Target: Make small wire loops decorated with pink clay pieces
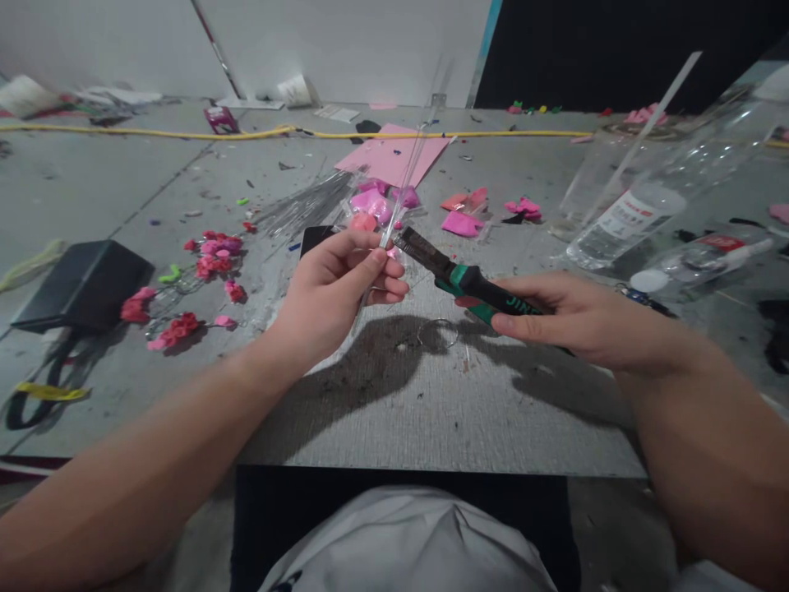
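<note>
My left hand pinches a few thin, straight wires between thumb and fingers, and they slant up and away from me. In my right hand is a pair of pliers with black and green handles. The jaws of the pliers point left and sit close to the wires near my left fingertips; whether they touch cannot be made out. A loose wire ring lies on the grey table below. Beyond my left hand rests a spread bundle of similar wires.
Pink clay packets and a pink sheet lie ahead. Red and pink flower pieces on wires are at left, beside a black box. Plastic bottles occupy the right. A yellow cable crosses the back.
</note>
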Available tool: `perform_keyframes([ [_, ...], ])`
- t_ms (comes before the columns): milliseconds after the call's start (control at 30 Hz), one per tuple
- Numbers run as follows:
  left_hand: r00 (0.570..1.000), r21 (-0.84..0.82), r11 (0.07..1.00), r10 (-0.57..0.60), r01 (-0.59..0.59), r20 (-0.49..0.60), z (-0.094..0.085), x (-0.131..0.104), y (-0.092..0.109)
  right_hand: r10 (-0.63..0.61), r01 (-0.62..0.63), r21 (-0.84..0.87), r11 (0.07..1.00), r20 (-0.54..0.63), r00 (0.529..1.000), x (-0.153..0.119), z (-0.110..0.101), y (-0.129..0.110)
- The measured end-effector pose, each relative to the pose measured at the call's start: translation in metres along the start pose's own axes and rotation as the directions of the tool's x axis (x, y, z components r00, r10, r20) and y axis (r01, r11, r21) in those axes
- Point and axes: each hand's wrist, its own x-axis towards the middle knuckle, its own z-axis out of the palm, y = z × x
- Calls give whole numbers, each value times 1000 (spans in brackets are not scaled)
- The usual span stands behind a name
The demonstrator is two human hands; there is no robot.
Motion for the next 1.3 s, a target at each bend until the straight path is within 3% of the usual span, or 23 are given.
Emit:
perform_keyframes([
  [167, 1000, 28, 1000, -4, 4, 13, -1, -2, -1, -13, 16, 47, 999, -47, 999, 3, -2, 7],
  [467, 978, -47, 978, -199, 202, 69, 5, -9, 2, -10, 9, -3, 1000, -80, 997, 8, -2, 14],
  [633, 969, -81, 971, -215, 225, 122, 6, -11, 2, -57, 58, 11, 998, -46, 997, 9, 3, 11],
  [833, 960, -101, 963, -232, 249, 154, 6, -12, 3, -39, 38, -21, 999, -86, 996, 7, 4, 14],
  [1300, 964, -105, 965, -226, 241, 141, 9, -15, 5, -80, 77, -31, 997, -102, 992, 7, 8, 16],
])
